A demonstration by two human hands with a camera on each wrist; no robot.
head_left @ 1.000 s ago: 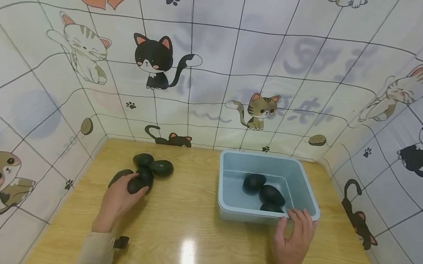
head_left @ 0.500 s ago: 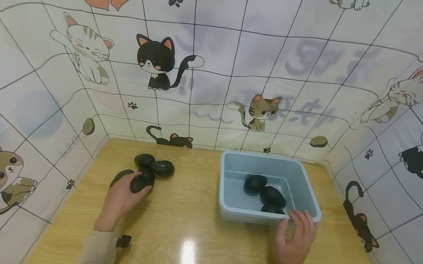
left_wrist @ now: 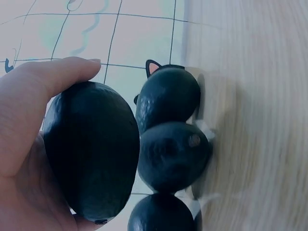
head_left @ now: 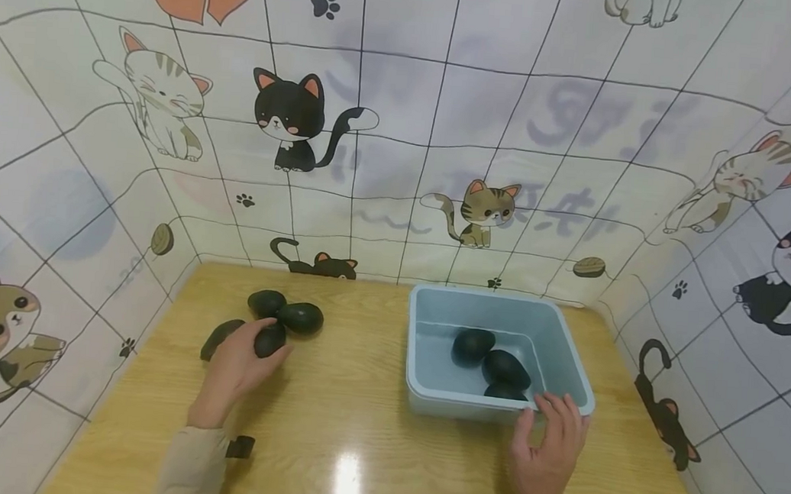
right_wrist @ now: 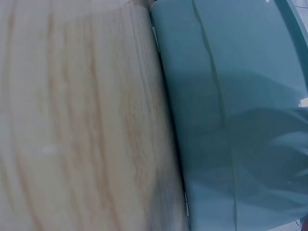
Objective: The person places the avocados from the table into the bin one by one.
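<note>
My left hand (head_left: 239, 366) grips a dark green avocado (left_wrist: 91, 151), thumb and fingers curled round its sides. Close by on the table lie other avocados: one at the back (head_left: 267, 302), one to the right of it (head_left: 302, 318), and one at the left (head_left: 222, 336), partly hidden by the hand. The left wrist view has several of them in a row beside the held one. My right hand (head_left: 550, 449) holds the front right rim of a light blue plastic box (head_left: 440, 394), fingers over the edge, thumb outside. Three avocados (head_left: 505, 370) lie in the box.
The wood-grain table (head_left: 343, 412) reaches to a white wall covering (head_left: 404, 125) with cat drawings at the back and both sides. A black strap piece (head_left: 240, 447) sits by the left sleeve (head_left: 193, 466). The right wrist view shows the box's outer wall beside the table.
My left hand has shifted slightly to the right with the avocado, and more of the left avocado shows beside it. The right hand stays at the box rim.
</note>
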